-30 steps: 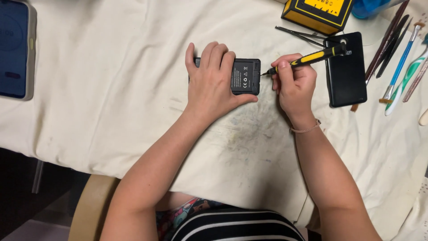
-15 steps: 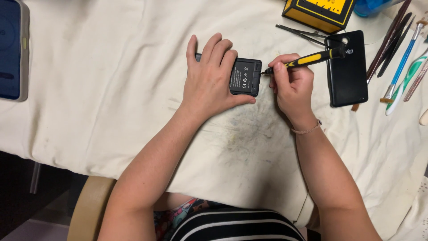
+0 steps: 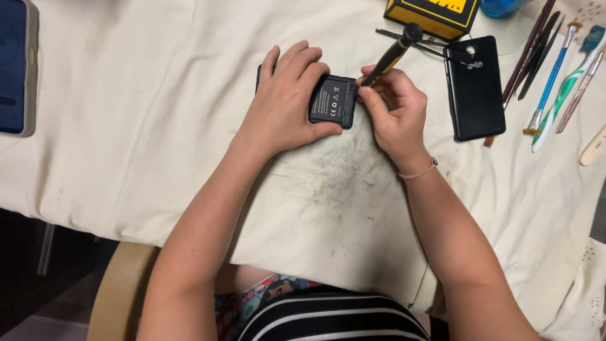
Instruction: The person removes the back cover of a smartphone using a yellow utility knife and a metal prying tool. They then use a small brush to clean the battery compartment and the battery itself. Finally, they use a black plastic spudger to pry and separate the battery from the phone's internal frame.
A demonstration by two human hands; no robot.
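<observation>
My left hand [image 3: 284,98] lies flat over a small black phone with its battery showing [image 3: 332,101], pressing it onto the white cloth [image 3: 158,126]. My right hand [image 3: 392,113] grips a black and yellow screwdriver [image 3: 391,55], whose tip meets the phone's right edge. The handle tilts up and away to the right. Most of the phone is hidden under my left palm and fingers.
A black phone back cover [image 3: 473,87] lies right of my hands. Metal tweezers [image 3: 410,43] and a yellow and black box [image 3: 435,14] sit behind. Brushes and thin tools [image 3: 549,69] lie at the far right. A blue tablet [image 3: 16,66] rests at the left edge.
The screwdriver has swung from nearly flat to steeply tilted, its handle now raised. My right fingers have shifted closer to the phone's edge. My left hand stays in place.
</observation>
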